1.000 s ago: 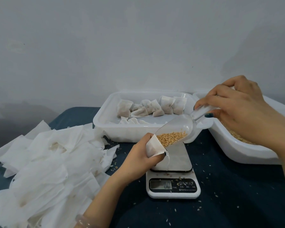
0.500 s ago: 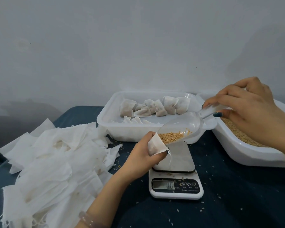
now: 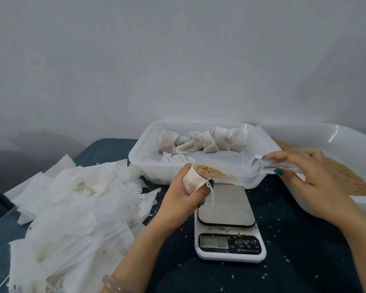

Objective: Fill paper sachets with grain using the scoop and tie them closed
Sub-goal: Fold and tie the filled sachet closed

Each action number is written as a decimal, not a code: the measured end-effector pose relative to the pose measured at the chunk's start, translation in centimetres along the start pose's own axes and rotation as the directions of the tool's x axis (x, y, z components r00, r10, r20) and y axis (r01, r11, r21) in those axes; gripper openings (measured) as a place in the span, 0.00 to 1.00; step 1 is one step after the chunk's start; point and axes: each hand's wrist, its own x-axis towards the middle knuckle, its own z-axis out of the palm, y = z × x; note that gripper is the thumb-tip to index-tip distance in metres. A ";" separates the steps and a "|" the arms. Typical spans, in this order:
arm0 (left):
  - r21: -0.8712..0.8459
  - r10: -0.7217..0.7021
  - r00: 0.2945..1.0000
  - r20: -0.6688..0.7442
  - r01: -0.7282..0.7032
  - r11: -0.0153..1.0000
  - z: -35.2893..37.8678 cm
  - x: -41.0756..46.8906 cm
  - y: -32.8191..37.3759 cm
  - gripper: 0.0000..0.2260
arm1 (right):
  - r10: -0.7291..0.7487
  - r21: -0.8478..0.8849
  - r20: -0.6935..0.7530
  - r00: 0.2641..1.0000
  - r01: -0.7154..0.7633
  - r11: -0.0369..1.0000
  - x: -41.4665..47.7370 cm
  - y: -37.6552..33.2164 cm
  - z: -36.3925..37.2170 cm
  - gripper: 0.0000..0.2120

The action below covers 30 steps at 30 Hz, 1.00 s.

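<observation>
The scoop (image 3: 247, 170) is showing as clear, glossy plastic. The sachet (image 3: 193, 181) is looking like thin, matt, fibrous paper, and so is the pile of empty sachets (image 3: 72, 208). The 2 trays, the middle tray (image 3: 140, 163) and the right tray (image 3: 304, 132), are gleaming as smooth white plastic. The scale (image 3: 230, 258) is showing a glossy white plastic body, its platform (image 3: 226, 206) looking like dull brushed metal. The grain (image 3: 347, 178) is looking dry and rough. The tablecloth (image 3: 304, 250) is appearing as dark, matt fabric.

- Your right hand (image 3: 313, 182) covers the scoop (image 3: 239, 170) handle.
- The scoop's mouth is hidden inside the sachet (image 3: 193, 182) your left hand (image 3: 181, 198) holds.
- The grain tray (image 3: 304, 128) runs past the right edge.
- The scale (image 3: 226, 205) labels are unreadable.
</observation>
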 end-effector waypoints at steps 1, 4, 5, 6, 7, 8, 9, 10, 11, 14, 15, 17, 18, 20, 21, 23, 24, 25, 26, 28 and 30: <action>-0.016 0.003 1.000 -0.008 -0.003 1.000 0.0 0.0 0.0 0.09 | 0.020 0.014 -0.010 1.000 -0.020 1.000 -0.2 0.1 0.3 0.14; -0.054 0.002 0.999 -0.036 -0.004 0.999 -0.1 0.2 0.0 0.05 | 0.077 0.074 -0.050 0.996 -0.074 0.995 -0.3 -0.1 0.9 0.16; -0.064 -0.006 0.999 -0.047 0.003 0.998 -0.1 0.2 -0.1 0.05 | 0.099 0.110 -0.066 0.993 -0.092 0.990 -0.2 0.0 1.0 0.17; -0.073 -0.018 0.998 -0.058 0.014 0.997 -0.1 0.3 -0.1 0.04 | 0.134 0.144 -0.081 0.988 -0.122 0.982 -0.1 0.2 1.1 0.17; -0.078 -0.029 0.997 -0.068 0.024 0.997 -0.2 0.3 -0.2 0.04 | 0.174 0.160 -0.093 0.980 -0.158 0.974 0.0 0.6 1.2 0.16; -0.082 -0.040 0.996 -0.074 0.034 0.996 -0.2 0.4 -0.3 0.04 | 0.218 0.145 -0.109 0.970 -0.201 0.969 0.1 1.0 1.2 0.16; -0.082 -0.047 0.996 -0.072 0.041 0.996 -0.3 0.4 -0.4 0.04 | 0.256 0.106 -0.137 0.957 -0.243 0.964 0.2 1.5 1.2 0.15; -0.082 -0.051 0.996 -0.068 0.045 0.996 -0.3 0.4 -0.4 0.04 | 0.293 0.059 -0.173 0.940 -0.287 0.956 0.2 1.8 1.1 0.14; -0.081 -0.051 0.997 -0.065 0.046 0.996 -0.3 0.4 -0.4 0.04 | 0.328 0.016 -0.210 0.921 -0.332 0.943 0.3 2.1 1.0 0.15; -0.065 -0.054 0.996 -0.078 0.049 0.997 -0.3 0.4 -0.5 0.04 | 0.407 -0.085 -0.300 0.863 -0.449 0.889 0.5 2.6 0.4 0.17; -0.068 -0.058 0.995 -0.084 0.053 0.996 -0.2 0.4 -0.5 0.04 | 0.407 -0.123 -0.327 0.853 -0.466 0.876 0.6 3.0 0.2 0.17; -0.074 -0.069 0.993 -0.092 0.062 0.995 -0.2 0.4 -0.6 0.05 | 0.413 -0.198 -0.343 0.844 -0.494 0.846 0.9 3.7 -0.1 0.15; -0.064 -0.072 0.993 -0.095 0.066 0.996 -0.2 0.4 -0.6 0.05 | 0.443 -0.248 -0.323 0.836 -0.527 0.813 1.1 4.1 -0.1 0.14; -0.026 -0.072 0.993 -0.092 0.070 0.997 -0.2 0.5 -0.6 0.05 | 0.530 -0.369 -0.273 0.803 -0.596 0.714 1.5 4.8 -0.1 0.14; -0.010 -0.074 0.993 -0.088 0.074 0.997 -0.2 0.5 -0.6 0.05 | 0.568 -0.422 -0.249 0.784 -0.616 0.665 1.6 4.8 0.0 0.12; 0.008 -0.077 0.994 -0.078 0.078 0.997 -0.1 0.5 -0.7 0.07 | 0.643 -0.516 -0.175 0.746 -0.625 0.586 1.9 4.4 -0.1 0.06; 0.013 -0.077 0.994 -0.076 0.078 0.997 0.0 0.5 -0.7 0.08 | 0.668 -0.557 -0.123 0.734 -0.608 0.565 2.1 4.2 -0.2 0.12; 0.013 -0.077 0.994 -0.075 0.078 0.997 0.0 0.4 -0.7 0.09 | 0.695 -0.588 -0.073 0.716 -0.593 0.549 2.3 4.0 -0.3 0.16; 0.011 -0.077 0.994 -0.074 0.078 0.997 0.0 0.4 -0.8 0.09 | 0.719 -0.608 -0.028 0.694 -0.583 0.539 2.5 4.0 -0.5 0.17; 0.008 -0.079 0.995 -0.068 0.080 0.997 0.1 0.4 -0.9 0.10 | 0.757 -0.611 0.002 0.654 -0.598 0.519 2.7 4.2 -0.7 0.13; 0.017 -0.081 0.994 -0.067 0.082 0.996 0.2 0.4 -1.0 0.10 | 0.761 -0.608 -0.009 0.648 -0.608 0.510 2.6 4.4 -0.8 0.09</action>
